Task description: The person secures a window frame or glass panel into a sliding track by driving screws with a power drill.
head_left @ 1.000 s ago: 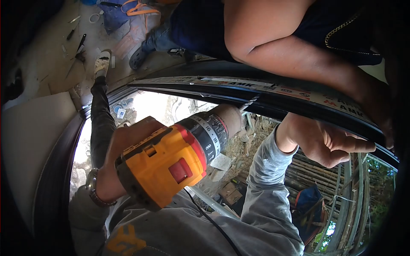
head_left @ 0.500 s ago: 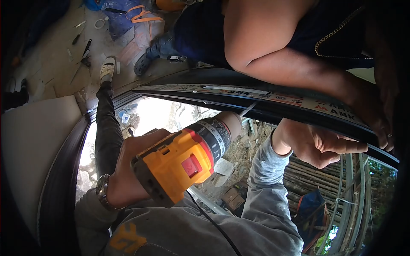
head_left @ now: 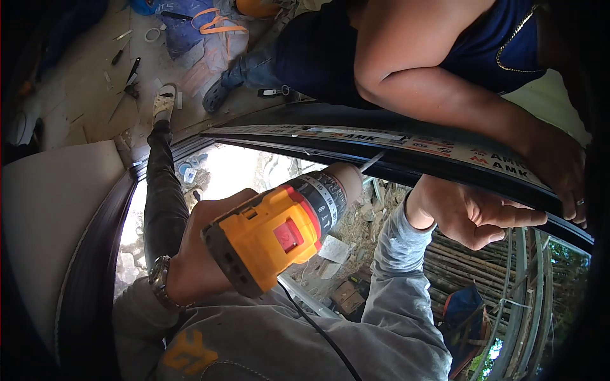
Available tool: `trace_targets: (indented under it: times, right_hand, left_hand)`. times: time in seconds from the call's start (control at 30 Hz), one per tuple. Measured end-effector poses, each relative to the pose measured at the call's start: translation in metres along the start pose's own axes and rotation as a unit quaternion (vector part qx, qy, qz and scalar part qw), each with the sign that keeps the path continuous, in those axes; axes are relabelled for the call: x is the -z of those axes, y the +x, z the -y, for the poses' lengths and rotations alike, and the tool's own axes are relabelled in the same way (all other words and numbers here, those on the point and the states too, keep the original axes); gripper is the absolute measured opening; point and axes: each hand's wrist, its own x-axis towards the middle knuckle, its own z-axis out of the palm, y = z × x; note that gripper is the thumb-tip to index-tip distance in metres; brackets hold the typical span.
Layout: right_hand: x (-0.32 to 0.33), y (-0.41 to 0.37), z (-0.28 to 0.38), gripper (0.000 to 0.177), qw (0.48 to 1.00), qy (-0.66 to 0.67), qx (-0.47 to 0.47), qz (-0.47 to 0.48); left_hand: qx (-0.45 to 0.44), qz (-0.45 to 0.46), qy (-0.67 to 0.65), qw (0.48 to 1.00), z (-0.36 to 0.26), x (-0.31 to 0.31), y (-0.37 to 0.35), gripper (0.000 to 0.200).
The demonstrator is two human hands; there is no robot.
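My left hand [head_left: 213,244], with a watch at its wrist, is closed round the handle of a yellow and black power drill [head_left: 273,235]. The drill points up and to the right. Its thin bit [head_left: 372,162] meets the dark window frame [head_left: 419,164], which carries printed AMK tape; whether the tip is inside the frame cannot be seen. My right hand [head_left: 467,213] holds the frame's lower edge farther right, one finger stretched along it and others bent. Some of its fingertips are hidden by the frame.
A co-worker's arm [head_left: 445,105] reaches across the top right, the hand [head_left: 562,174] on the frame. A black cord [head_left: 321,333] runs below the drill. Hand tools [head_left: 130,89] and plastic bags [head_left: 190,32] lie on the floor. Poles [head_left: 470,273] are stacked at the lower right.
The drill has tilted slightly and shifted a little up and right, its bit staying at the frame. The co-worker's arm has moved right. My right hand has kept its place.
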Motion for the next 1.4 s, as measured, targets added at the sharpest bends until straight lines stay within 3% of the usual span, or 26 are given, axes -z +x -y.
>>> trace_targets:
  times: [0.07, 0.2, 0.37, 0.57, 0.7, 0.8, 0.87, 0.9, 0.93, 1.0, 1.13, 1.2, 1.23, 1.3, 1.33, 1.4]
  right_hand:
    - [0.002, 0.005, 0.011, 0.071, 0.985, 0.130, -0.070, 0.085]
    - [0.004, 0.007, 0.004, 0.067, 0.981, 0.164, -0.038, 0.101]
    - [0.002, 0.010, 0.019, 0.054, 0.940, 0.310, -0.143, 0.005]
    - [-0.006, 0.006, 0.041, 0.038, 0.837, 0.467, -0.264, -0.111]
    - [-0.020, -0.012, 0.038, 0.039, 0.884, 0.405, -0.171, -0.160]
    - [-0.003, -0.010, 0.032, 0.043, 0.885, 0.421, -0.172, -0.097]
    - [0.008, -0.004, 0.015, 0.046, 0.965, 0.247, -0.054, 0.065]
    - [0.012, -0.003, 0.013, 0.048, 0.978, 0.150, 0.007, 0.146]
    - [0.014, -0.003, 0.014, 0.048, 0.978, 0.150, 0.007, 0.145]
    - [0.016, -0.004, 0.015, 0.063, 0.965, 0.210, -0.147, 0.051]
    - [0.003, 0.004, 0.030, 0.063, 0.968, 0.175, -0.174, 0.046]
    - [0.001, 0.003, 0.030, 0.057, 0.909, 0.373, -0.185, 0.022]
    - [0.001, 0.001, 0.026, 0.057, 0.907, 0.376, -0.186, 0.022]
    - [0.002, -0.004, 0.016, 0.075, 0.972, 0.183, -0.130, -0.064]
    - [0.002, -0.005, 0.016, 0.075, 0.972, 0.183, -0.132, -0.062]
    - [0.006, -0.005, 0.021, 0.075, 0.979, 0.124, -0.159, -0.033]
  left_hand:
    - [-0.010, -0.015, -0.009, 1.000, 0.000, -0.001, 0.001, 0.050]
    - [-0.035, -0.046, -0.023, 0.998, 0.001, -0.004, 0.002, 0.047]
    - [-0.064, -0.083, -0.041, 0.994, 0.002, -0.007, 0.004, 0.045]
    - [-0.096, -0.130, -0.061, 0.985, 0.002, -0.010, 0.005, 0.043]
    - [-0.126, -0.166, -0.073, 0.975, 0.001, -0.012, 0.006, 0.043]
    - [-0.106, -0.172, -0.116, 0.972, -0.001, -0.014, 0.005, 0.043]
    - [-0.093, -0.174, -0.141, 0.970, 0.001, -0.015, 0.005, 0.044]
    - [-0.096, -0.164, -0.125, 0.974, 0.003, -0.014, 0.005, 0.045]
    - [-0.100, -0.155, -0.108, 0.977, 0.005, -0.014, 0.004, 0.047]
    - [-0.100, -0.159, -0.103, 0.977, 0.007, -0.016, 0.004, 0.048]
    - [-0.093, -0.148, -0.100, 0.980, 0.002, -0.011, 0.004, 0.050]
    - [-0.116, -0.160, -0.073, 0.978, 0.002, -0.014, 0.003, 0.049]
    - [-0.139, -0.172, -0.045, 0.974, 0.002, -0.016, 0.003, 0.049]
    - [-0.160, -0.174, 0.016, 0.971, 0.003, -0.012, 0.004, 0.048]
    - [-0.181, -0.173, 0.077, 0.965, 0.004, -0.011, 0.004, 0.046]
    - [-0.172, -0.173, 0.079, 0.967, -0.001, -0.009, 0.003, 0.045]
